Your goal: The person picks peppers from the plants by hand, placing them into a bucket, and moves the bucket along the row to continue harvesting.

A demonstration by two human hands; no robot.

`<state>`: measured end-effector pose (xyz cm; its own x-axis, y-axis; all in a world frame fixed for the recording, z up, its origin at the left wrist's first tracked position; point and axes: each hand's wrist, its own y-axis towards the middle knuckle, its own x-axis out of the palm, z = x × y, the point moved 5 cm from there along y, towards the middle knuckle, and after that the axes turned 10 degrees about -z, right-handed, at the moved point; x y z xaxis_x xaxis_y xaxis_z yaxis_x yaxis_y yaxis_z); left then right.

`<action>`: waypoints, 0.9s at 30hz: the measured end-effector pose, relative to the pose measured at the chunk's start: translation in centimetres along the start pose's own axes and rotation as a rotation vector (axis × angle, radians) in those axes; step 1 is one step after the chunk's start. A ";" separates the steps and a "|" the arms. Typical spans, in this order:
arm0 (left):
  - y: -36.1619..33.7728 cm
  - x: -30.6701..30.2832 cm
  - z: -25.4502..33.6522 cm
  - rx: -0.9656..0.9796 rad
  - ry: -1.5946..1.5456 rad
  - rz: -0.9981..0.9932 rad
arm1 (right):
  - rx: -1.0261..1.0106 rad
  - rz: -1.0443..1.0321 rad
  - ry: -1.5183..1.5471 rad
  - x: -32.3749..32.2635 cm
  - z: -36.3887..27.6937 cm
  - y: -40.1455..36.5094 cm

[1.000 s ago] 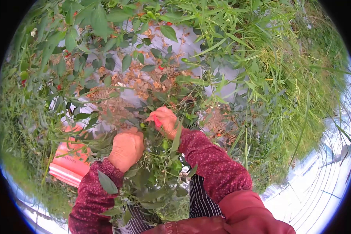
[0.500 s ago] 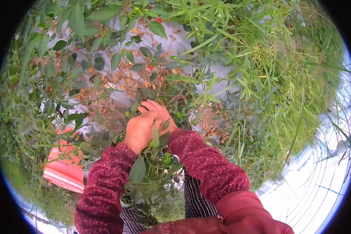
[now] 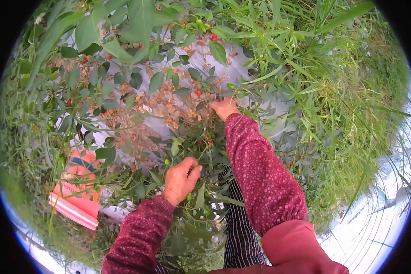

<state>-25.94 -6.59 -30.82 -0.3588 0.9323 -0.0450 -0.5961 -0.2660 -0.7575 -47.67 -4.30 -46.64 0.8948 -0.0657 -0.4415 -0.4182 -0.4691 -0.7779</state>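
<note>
A small, bright red pepper (image 3: 198, 92) shows over the pale ground sheet (image 3: 205, 60), just beside the right hand (image 3: 224, 108), which reaches forward; its fingers' grip cannot be told. The left hand (image 3: 180, 180), held farther back, has fingers curled in above the leafy plant (image 3: 200, 197); any contents are hidden.

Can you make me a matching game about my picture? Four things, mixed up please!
1. Left hand
2. Right hand
3. Bag
4. Trouser leg

A. Dark with pale stripes
B. Highest up the picture of these four
C. Reddish, farthest left of these four
D. Curled fingers, lower than the other hand

Pairs: 1-D, 2-B, 3-C, 4-A
</note>
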 end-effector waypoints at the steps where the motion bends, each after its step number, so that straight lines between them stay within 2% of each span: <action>1: 0.0 0.1 0.3 0.016 -0.014 0.014 | -0.087 -0.028 0.092 0.3 -0.8 -0.3; 2: -0.1 -0.1 0.3 0.014 -0.017 0.013 | -0.085 -0.029 0.091 0.3 -1.3 -0.7; 4: 0.0 -0.2 0.5 -0.022 -0.038 0.009 | -0.053 -0.186 0.276 0.3 -2.4 -1.8; 5: 0.3 -0.3 0.1 -0.016 -0.087 0.003 | 0.006 -0.171 0.466 0.9 -0.7 -2.3; 6: 0.6 -0.5 -0.1 -0.011 -0.094 0.004 | 0.004 -0.168 0.458 0.3 -0.4 -3.2; 8: 1.3 -1.1 -0.6 -0.027 -0.166 0.056 | -0.048 -0.298 0.578 -0.6 -0.1 -5.1; 11: 2.7 -1.5 0.9 -0.029 -0.021 0.082 | -0.092 -0.261 0.716 -2.3 0.1 -7.8; 14: 4.6 -1.7 2.3 -0.031 0.028 0.077 | -0.150 -0.211 0.729 -3.3 -0.9 -9.6; 15: 5.3 -1.7 2.9 -0.013 0.076 0.081 | -0.044 -0.200 0.706 -3.4 -0.8 -10.1; 16: 5.9 -1.8 3.9 0.004 0.124 0.085 | -0.044 -0.197 0.706 -3.3 -0.6 -10.4; 17: 6.1 -1.8 5.1 -0.006 -0.032 0.053 | -0.064 -0.205 0.737 -3.0 -0.4 -10.6; 18: 6.3 -1.6 5.3 -0.002 -0.032 0.053 | -0.086 -0.213 0.766 -3.0 -0.4 -10.8; 19: 6.5 -1.4 5.9 0.073 0.007 0.067 | -0.076 -0.285 0.745 -3.0 -0.6 -11.0; 20: 6.7 -1.2 6.6 0.149 0.045 0.080 | -0.012 -0.256 0.666 -3.1 -0.8 -11.4; 21: 6.7 -1.0 6.7 0.155 0.042 0.076 | -0.054 -0.257 0.708 -3.2 -0.8 -11.7; 23: 6.0 -0.6 6.6 0.131 0.242 0.039 | -0.102 -0.259 0.747 -3.6 -0.5 -11.9; 25: 4.9 -0.1 6.4 0.107 0.329 0.051 | -0.238 -0.311 0.541 -4.2 -0.7 -12.1; 27: 4.1 0.3 6.1 0.118 0.298 0.002 | -0.240 -0.354 0.495 -4.4 -0.4 -12.2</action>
<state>-32.85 -8.84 -29.98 -0.1439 0.9579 -0.2485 -0.6810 -0.2781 -0.6775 -46.40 1.32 -35.04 0.9622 -0.2417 0.1255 -0.0899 -0.7167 -0.6915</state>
